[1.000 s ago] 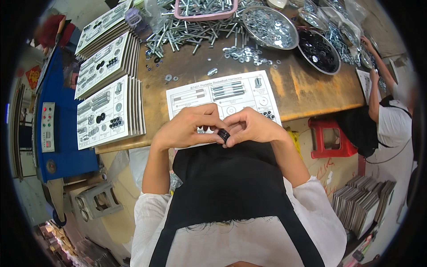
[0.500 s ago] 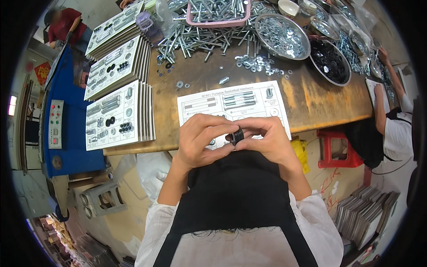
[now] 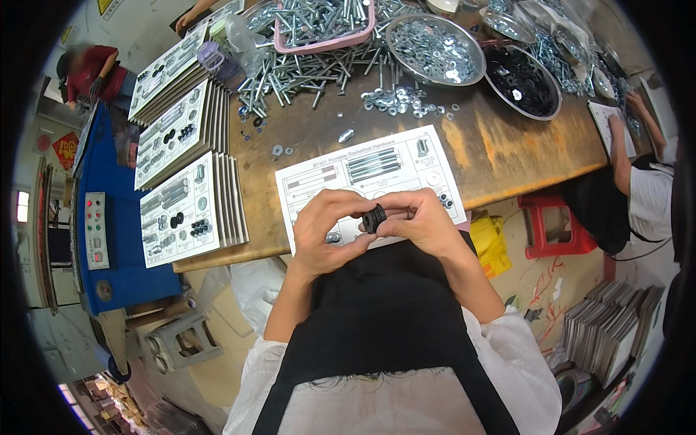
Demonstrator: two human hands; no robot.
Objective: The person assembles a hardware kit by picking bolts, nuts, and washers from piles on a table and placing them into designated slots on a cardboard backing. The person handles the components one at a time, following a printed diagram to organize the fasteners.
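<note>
A short stack of black rings, like washers (image 3: 373, 218), is held above the near edge of a white printed card (image 3: 424, 172) on the table. Thumb and fingers of my right hand (image 3: 419, 223) pinch the stack from its right side. From the left, my left hand (image 3: 319, 230) closes on it too, with the index finger above and the thumb below. The card shows pictures of bolts, washers and nuts in boxes. Both hands cover part of its lower half.
Stacks of similar cards (image 3: 177, 210) stand at the left. Behind lie a pink basket (image 3: 326, 45) of bolts, loose bolts (image 3: 290, 83), a metal bowl of washers (image 3: 435, 51) and a bowl of black washers (image 3: 522, 83). A red stool (image 3: 558, 228) stands right; a person's arm (image 3: 618, 145) works beyond.
The view has shifted a little. The black stack has turned so that a ring face shows more, and my left index fingertip has drawn back from over it.
</note>
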